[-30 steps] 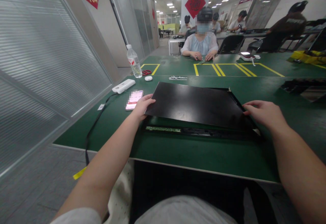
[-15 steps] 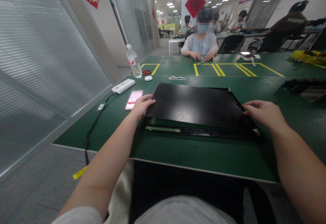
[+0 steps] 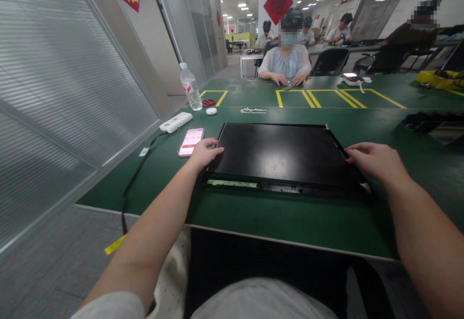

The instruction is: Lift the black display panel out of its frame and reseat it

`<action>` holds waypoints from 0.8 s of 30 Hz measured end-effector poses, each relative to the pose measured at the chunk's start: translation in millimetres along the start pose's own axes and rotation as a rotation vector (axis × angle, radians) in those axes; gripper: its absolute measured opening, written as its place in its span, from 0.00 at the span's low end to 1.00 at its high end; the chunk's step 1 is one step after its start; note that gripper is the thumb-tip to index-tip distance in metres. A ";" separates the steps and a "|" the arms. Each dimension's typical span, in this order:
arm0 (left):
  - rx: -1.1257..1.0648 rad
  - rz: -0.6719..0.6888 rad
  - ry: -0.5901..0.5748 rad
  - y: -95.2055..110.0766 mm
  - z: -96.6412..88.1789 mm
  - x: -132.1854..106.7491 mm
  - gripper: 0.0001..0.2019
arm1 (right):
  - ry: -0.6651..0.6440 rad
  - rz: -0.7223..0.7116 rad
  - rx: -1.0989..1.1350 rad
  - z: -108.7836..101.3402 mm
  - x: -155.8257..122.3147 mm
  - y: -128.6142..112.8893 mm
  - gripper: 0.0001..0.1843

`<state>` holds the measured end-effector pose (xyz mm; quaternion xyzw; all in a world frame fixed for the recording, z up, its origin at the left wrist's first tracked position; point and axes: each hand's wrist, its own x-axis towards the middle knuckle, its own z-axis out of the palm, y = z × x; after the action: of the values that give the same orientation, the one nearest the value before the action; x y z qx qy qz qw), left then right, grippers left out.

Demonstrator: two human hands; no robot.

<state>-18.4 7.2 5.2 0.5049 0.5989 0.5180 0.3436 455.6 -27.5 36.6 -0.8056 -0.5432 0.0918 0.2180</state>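
A flat black screen panel (image 3: 275, 152) lies inside a shallow black frame (image 3: 308, 189) on the green table. My left hand (image 3: 206, 153) is at the left edge, its thumb on the panel's rim and its fingers curled along the outer side. At the opposite edge, my right hand (image 3: 375, 159) pinches the frame's right side between thumb and fingers. Along the near side of the frame runs a green circuit board strip (image 3: 232, 183), left uncovered by the panel. Small pale tabs show at the frame's right corners.
Left of the frame lie a lit phone (image 3: 191, 142), a white power bank (image 3: 176, 122) with a black strap, and a small white case (image 3: 211, 111). A water bottle (image 3: 191, 87) and red-handled scissors (image 3: 208, 102) stand behind. Across the table sits a person (image 3: 286, 58).
The panel's raised left side has come down, so it now lies nearly flat in the frame. My left hand has lowered slightly with it; my right hand has barely moved.
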 end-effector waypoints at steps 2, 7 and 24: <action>0.073 0.008 -0.016 -3.2 -0.3 1.4 0.14 | -0.003 0.004 0.004 0.0 0.1 0.1 0.11; 0.150 0.054 -0.050 -6.4 0.3 3.3 0.12 | -0.016 0.019 0.011 -1.6 -1.6 -1.7 0.12; 0.507 0.137 -0.173 -3.6 -3.3 6.4 0.09 | -0.028 0.015 -0.022 -1.0 -1.0 -2.9 0.17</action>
<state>-24.0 12.6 3.2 0.6566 0.6422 0.3286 0.2202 453.2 -27.7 38.7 -0.8105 -0.5412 0.0988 0.2008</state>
